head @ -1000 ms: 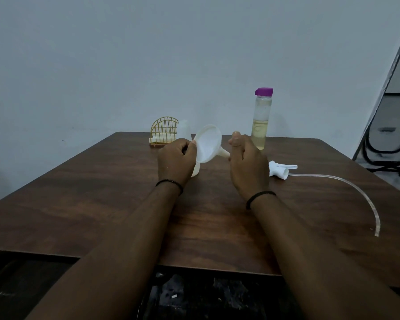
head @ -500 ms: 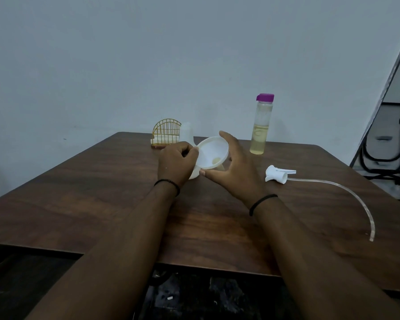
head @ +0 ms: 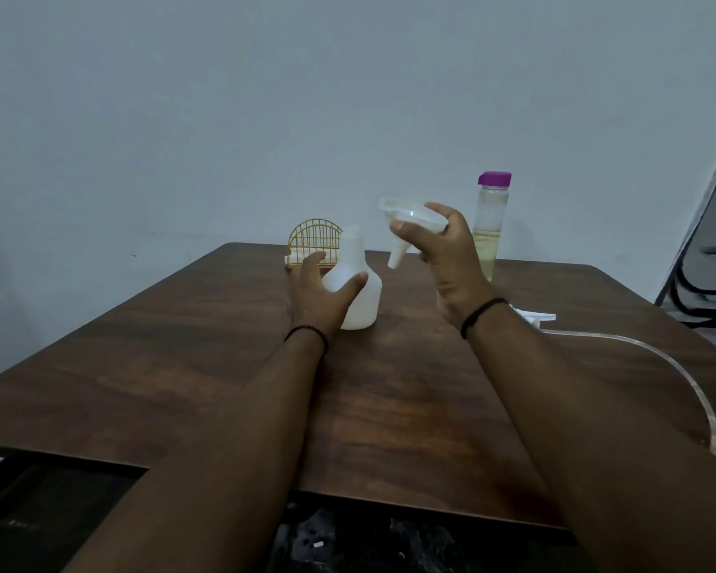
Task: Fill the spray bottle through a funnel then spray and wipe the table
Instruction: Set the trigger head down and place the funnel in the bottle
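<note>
Head view: white spray bottle (head: pixel 358 283) stands upright on the brown table (head: pixel 224 345), long axis vertical, open neck pointing up, no sprayer on it. It sits in the far middle of the table, just in front of a yellow wire rack (head: pixel 315 241). Left hand (head: pixel 323 295) wraps the bottle's wide body from the left: thumb across the near face, fingers curled round the far side, touching. Bottle base on the tabletop.

White funnel (head: pixel 410 225) is off the table, in the air up and right of the bottle neck, apart from it. Its axis is tilted: wide mouth up and toward the left, spout pointing down and left toward the bottle. Right hand (head: pixel 447 258) holds the funnel from the right, thumb under the bowl, fingers curled over the rim. Spout tip sticks out below the hand, clear of the bottle.

Behind the right hand, a clear bottle with purple cap (head: pixel 490 225) stands upright near the table's far edge, yellowish liquid in the lower part. White spray head (head: pixel 534 316) lies on its side on the table right of the right wrist, partly hidden by it; its clear dip tube (head: pixel 658 357) curves off to the right and toward the near edge.
</note>
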